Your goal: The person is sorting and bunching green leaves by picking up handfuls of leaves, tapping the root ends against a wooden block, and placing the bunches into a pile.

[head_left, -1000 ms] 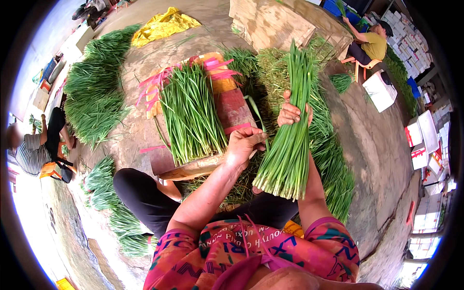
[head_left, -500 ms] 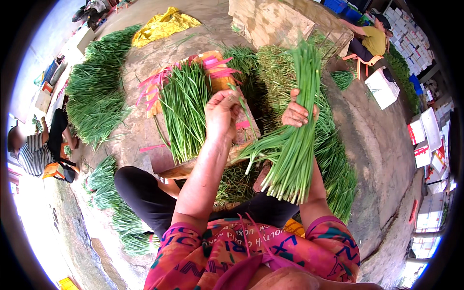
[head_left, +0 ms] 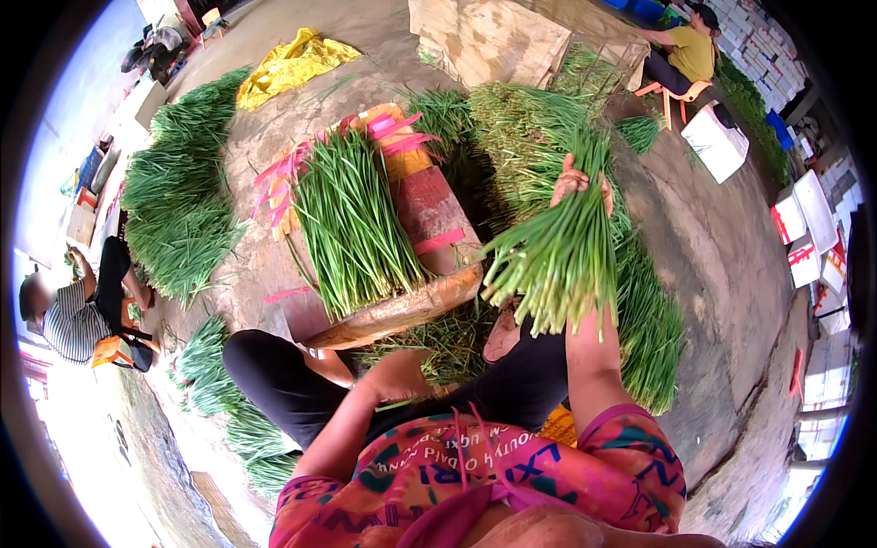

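My right hand (head_left: pixel 577 183) is closed round a thick bunch of garlic chives (head_left: pixel 562 265), held up with the pale cut ends fanning toward me. Low over my lap, my left hand (head_left: pixel 400 376) is blurred and its fingers are hidden. A thin green stalk (head_left: pixel 395 405) shows just under it; whether the hand holds it I cannot tell. Between my knees and the far floor stands a low wooden stand (head_left: pixel 402 306) with a worn front edge. A loose pile of chives (head_left: pixel 352 224) lies on it, beside pink strips (head_left: pixel 402 135) at its far end.
A big heap of chives (head_left: pixel 639 320) runs along my right side. More chives lie on the floor at the left (head_left: pixel 178 183) and near left (head_left: pixel 206 365). Beyond are a yellow sack (head_left: pixel 297 66), brown boards (head_left: pixel 489 46), a white box (head_left: pixel 715 142) and two seated people.
My left hand has dropped from above the stand to my lap. The bunch in my right hand has tilted, its cut ends lifting and spreading. The view has shifted slightly.
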Demonstrator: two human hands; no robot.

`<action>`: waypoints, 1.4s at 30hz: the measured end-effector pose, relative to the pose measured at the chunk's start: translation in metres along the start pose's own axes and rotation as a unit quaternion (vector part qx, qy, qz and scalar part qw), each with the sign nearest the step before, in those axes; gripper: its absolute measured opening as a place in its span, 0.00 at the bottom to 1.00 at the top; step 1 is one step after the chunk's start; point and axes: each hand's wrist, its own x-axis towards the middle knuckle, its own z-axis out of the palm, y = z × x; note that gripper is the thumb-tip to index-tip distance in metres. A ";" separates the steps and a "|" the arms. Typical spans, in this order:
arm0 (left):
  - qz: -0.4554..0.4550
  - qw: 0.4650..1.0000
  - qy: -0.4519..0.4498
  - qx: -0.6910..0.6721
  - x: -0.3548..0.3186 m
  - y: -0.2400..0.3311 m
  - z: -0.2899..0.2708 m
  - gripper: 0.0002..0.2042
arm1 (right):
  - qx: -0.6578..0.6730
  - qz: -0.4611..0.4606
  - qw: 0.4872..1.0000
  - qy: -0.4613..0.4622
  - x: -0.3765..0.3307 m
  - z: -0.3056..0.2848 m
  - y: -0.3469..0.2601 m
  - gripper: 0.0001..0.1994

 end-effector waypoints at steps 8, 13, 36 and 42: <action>0.134 0.671 0.112 -0.720 0.057 0.049 -0.015 0.17 | -0.124 -0.073 0.976 0.164 0.006 -0.008 0.019 0.24; 0.024 0.575 0.080 -0.814 0.083 0.065 -0.008 0.14 | -0.218 -0.090 0.961 0.146 0.008 -0.016 0.024 0.26; 0.179 0.831 0.158 -0.502 0.041 0.012 -0.027 0.55 | -0.368 0.155 0.884 0.243 0.036 -0.025 0.072 0.20; 0.017 0.665 0.139 -0.733 0.090 -0.034 0.020 0.32 | -0.636 0.195 0.719 0.202 0.084 -0.057 0.141 0.30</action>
